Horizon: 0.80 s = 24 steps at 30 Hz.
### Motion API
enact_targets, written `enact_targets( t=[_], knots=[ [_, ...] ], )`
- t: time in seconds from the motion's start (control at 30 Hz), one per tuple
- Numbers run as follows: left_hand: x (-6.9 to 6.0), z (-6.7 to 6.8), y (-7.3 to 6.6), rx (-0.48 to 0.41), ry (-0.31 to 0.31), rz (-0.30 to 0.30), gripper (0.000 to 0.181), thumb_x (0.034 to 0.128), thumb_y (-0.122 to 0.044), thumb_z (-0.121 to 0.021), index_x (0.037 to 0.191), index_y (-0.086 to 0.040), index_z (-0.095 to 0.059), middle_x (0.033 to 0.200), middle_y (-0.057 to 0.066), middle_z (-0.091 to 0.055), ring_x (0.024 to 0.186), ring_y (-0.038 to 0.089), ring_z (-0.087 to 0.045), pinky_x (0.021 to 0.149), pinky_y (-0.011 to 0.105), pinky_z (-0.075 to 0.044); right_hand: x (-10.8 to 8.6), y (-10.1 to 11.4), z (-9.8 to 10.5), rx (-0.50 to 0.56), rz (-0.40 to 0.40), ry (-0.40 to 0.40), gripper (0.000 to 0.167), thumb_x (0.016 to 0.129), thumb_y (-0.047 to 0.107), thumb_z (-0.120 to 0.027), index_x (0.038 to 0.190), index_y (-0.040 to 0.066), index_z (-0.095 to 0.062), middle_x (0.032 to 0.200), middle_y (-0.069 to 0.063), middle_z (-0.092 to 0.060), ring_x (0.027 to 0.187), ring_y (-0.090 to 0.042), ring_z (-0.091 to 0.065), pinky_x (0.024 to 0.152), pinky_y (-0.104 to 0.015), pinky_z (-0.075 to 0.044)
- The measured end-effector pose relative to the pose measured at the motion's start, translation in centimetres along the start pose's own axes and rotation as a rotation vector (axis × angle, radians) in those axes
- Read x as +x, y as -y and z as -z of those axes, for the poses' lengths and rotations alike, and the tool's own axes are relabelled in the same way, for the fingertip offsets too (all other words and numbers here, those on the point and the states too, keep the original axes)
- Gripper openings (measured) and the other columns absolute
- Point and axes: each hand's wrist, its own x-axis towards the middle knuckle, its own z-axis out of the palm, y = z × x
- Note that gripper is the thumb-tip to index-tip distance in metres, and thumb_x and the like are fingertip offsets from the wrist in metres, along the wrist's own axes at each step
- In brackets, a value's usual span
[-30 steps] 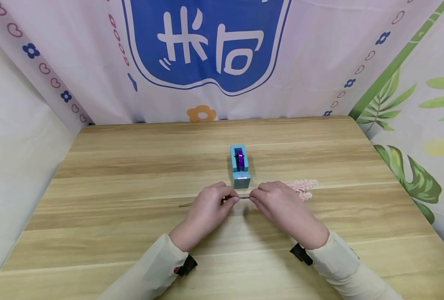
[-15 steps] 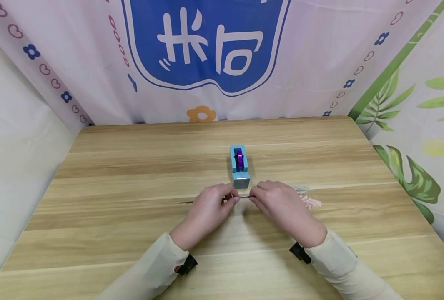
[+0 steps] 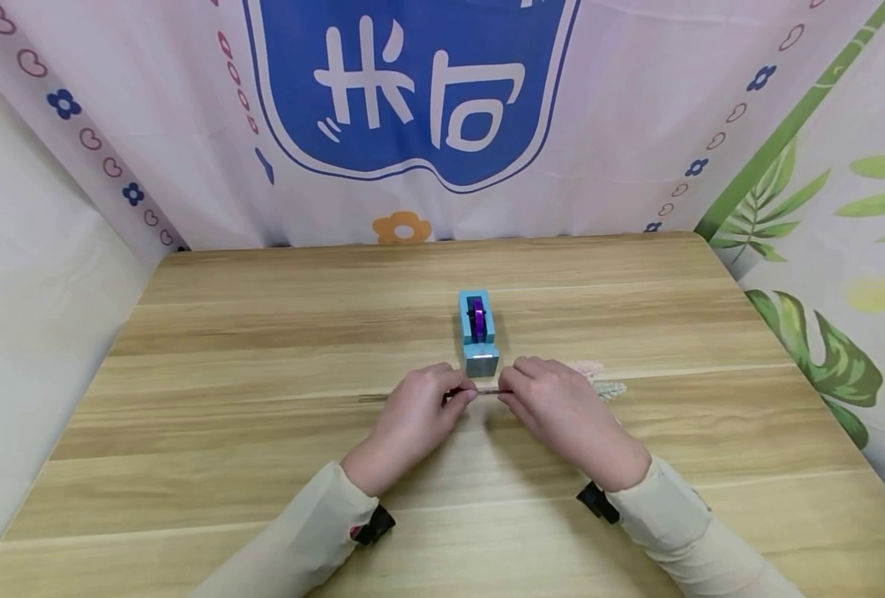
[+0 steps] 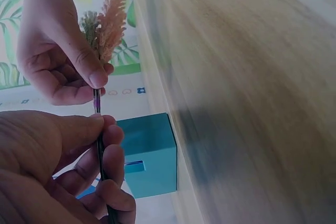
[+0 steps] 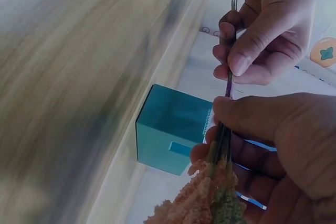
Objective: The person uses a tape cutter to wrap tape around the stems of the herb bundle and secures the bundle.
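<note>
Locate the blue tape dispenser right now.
Head view: the blue tape dispenser stands on the wooden table, slightly right of picture centre, just beyond the flower stems held by the left hand and right hand.

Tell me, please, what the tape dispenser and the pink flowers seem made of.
Tape dispenser: probably plastic, satin blue, from its smooth, even faces and crisp edges. Pink flowers: matte, perhaps foam or dried bloom; their crumbly surface leaves this open.

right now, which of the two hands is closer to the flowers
The right hand, pinching the stems just below the pink flowers and green flowers; the left hand grips the same stems farther down, nearer their bare ends.
</note>
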Motion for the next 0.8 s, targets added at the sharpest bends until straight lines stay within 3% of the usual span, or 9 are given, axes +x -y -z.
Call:
enact_targets(
  t=[0.37,0.63,0.8],
  knots=[
    [-0.07,0.06,0.0,0.019,-0.004,0.011,0.006,0.0975,-0.016,-0.075,0.094,-0.014,-0.08,0.084,-0.003,-0.071,0.069,0.006,-0.053,0.063,0.022,-0.045,0.06,-0.12,0.02,-0.005,0.004,0.044,0.003,0.096,0.016,-0.076,0.096,0.014,-0.079,0.089,0.004,-0.072,0.084,-0.014,-0.065,0.083,-0.035,-0.056],
    [0.03,0.01,0.11,0.011,-0.012,0.005,0.004,0.096,-0.014,-0.077,0.094,-0.015,-0.079,0.086,-0.002,-0.07,0.071,0.008,-0.053,0.064,0.023,-0.046,0.25,-0.22,0.03,0.021,-0.006,0.022,0.006,0.097,0.019,-0.077,0.092,0.016,-0.078,0.085,0.006,-0.077,0.087,-0.015,-0.073,0.097,-0.04,-0.057],
    [0.14,-0.07,0.12,0.021,-0.023,0.012,0.004,0.0953,-0.013,-0.077,0.093,-0.017,-0.078,0.087,-0.003,-0.068,0.072,0.011,-0.056,0.064,0.024,-0.046,0.41,-0.3,-0.19,0.036,-0.025,0.003,0.007,0.096,0.019,-0.078,0.09,0.016,-0.076,0.083,0.006,-0.075,0.086,-0.015,-0.073,0.095,-0.039,-0.057]
  ],
)
